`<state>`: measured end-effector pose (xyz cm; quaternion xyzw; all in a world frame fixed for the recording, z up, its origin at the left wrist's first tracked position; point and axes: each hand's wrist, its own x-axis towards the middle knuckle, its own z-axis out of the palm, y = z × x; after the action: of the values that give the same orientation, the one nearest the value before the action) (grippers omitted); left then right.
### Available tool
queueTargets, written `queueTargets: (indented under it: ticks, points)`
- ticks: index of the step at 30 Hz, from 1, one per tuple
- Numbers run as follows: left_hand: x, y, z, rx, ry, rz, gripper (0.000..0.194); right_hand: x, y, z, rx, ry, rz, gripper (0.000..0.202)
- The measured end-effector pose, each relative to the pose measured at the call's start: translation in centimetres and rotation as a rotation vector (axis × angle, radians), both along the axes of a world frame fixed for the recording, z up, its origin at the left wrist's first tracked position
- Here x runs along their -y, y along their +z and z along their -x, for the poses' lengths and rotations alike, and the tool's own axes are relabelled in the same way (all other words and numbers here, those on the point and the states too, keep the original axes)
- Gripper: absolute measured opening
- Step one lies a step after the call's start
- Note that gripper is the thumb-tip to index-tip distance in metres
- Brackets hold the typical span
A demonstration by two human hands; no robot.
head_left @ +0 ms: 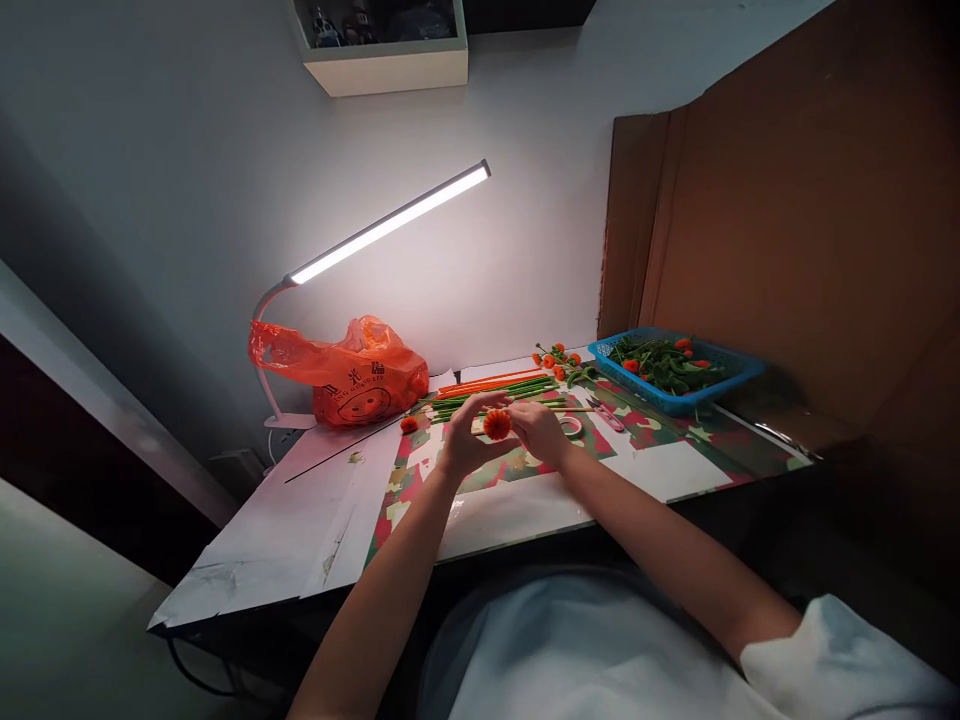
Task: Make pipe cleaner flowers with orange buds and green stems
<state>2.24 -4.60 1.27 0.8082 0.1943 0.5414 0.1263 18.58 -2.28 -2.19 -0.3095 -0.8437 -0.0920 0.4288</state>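
Note:
An orange pom-pom flower (496,425) sits inside the curve of my left hand (466,440), whose fingers and thumb wrap round it. Right beside it, my right hand (538,432) is closed in a pinch; what it grips is hidden behind the fingers. Behind the hands lie green stems (517,388) and orange-red sticks (480,381). A roll of tape (571,427) rests just beyond my right hand, with pink-handled cutters (609,415) further right. One loose orange flower head (409,425) lies to the left of my left hand.
A blue plastic basket (679,404) of leaves and orange flowers stands at the right, before a cardboard panel (780,220). More orange flowers (551,361) lie at the back. An orange plastic bag (367,375) sits at the left under a lit desk lamp (390,225).

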Motion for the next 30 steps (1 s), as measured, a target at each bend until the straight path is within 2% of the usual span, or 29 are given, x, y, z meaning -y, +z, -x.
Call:
queueTargets:
  ticks: [4, 8, 10, 30]
  points:
    - [0.6, 0.5, -0.2, -0.046, -0.026, -0.01, 0.048, -0.4, -0.5, 0.3, 0.061, 0.024, 0.035, 0.03]
    - [0.6, 0.5, -0.2, -0.064, -0.047, 0.031, 0.023, -1.0, -1.1, 0.5, 0.166, -0.009, 0.059, 0.022]
    - [0.4, 0.4, -0.3, -0.066, -0.073, 0.058, 0.018, -1.2, -1.3, 0.5, 0.19, -0.019, 0.069, 0.022]
    - [0.1, 0.3, -0.4, -0.076, -0.061, 0.082, 0.03, -1.2, -1.7, 0.7, 0.202, -0.113, 0.202, 0.024]
